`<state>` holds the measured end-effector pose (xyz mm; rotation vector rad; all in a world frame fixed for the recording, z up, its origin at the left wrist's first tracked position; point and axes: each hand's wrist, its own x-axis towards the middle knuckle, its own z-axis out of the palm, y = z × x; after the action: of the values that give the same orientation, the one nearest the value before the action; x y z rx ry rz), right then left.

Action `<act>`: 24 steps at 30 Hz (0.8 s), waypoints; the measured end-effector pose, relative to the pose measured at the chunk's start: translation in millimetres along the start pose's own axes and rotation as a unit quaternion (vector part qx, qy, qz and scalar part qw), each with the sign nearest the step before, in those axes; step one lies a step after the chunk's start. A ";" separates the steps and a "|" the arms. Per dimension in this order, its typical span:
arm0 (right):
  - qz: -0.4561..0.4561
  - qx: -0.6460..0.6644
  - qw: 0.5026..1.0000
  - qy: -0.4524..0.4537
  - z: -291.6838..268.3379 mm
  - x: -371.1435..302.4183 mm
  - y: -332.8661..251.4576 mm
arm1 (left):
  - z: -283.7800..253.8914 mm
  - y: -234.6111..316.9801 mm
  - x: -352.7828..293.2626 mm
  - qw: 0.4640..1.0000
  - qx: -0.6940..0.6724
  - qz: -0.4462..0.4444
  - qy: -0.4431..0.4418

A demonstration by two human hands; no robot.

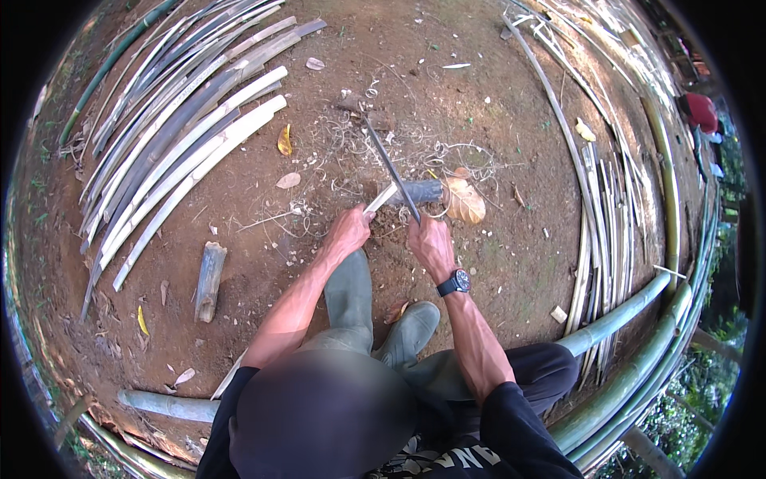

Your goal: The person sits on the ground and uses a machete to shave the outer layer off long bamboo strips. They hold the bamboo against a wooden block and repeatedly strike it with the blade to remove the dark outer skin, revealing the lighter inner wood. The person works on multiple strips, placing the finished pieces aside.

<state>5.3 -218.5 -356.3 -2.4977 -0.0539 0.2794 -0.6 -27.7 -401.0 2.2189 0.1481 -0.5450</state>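
My left hand point(349, 230) is closed round a pale bamboo strip point(381, 198), whose end points up and to the right. In my right hand point(432, 243), closed at the handle, is a long dark-bladed knife point(388, 162). Its blade slants away to the upper left and crosses just by the strip's end; whether the two touch I cannot tell. Beneath and right of the blade, a short grey bamboo piece point(421, 191) lies on the soil. Most of the knife handle is hidden by my fingers. Thin curled shavings point(471, 162) lie scattered around.
Many split bamboo strips point(187, 136) lie in a bundle at the left, and more strips point(610, 231) at the right. A short bamboo section point(210, 282) rests left of my arm. Thick green poles point(622, 403) run along the lower right. A dry brown leaf point(464, 199) lies nearby.
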 end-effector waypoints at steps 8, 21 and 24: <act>0.018 -0.024 0.999 -0.019 2.7 0.4 12.2 | -1.1 6.4 3.9 1.000 -0.003 0.002 -0.011; -0.023 -0.029 0.999 -0.017 -2.4 2.2 -2.0 | -1.8 -3.6 3.9 1.000 -0.020 0.006 -0.018; -0.015 -0.006 1.000 -0.011 -10.7 6.2 -17.2 | -1.9 -8.6 4.0 1.000 -0.003 0.000 -0.025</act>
<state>14.1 -210.1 -339.0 -2.5043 -0.1021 0.2937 1.2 -21.1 -407.7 2.1971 0.1230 -0.5981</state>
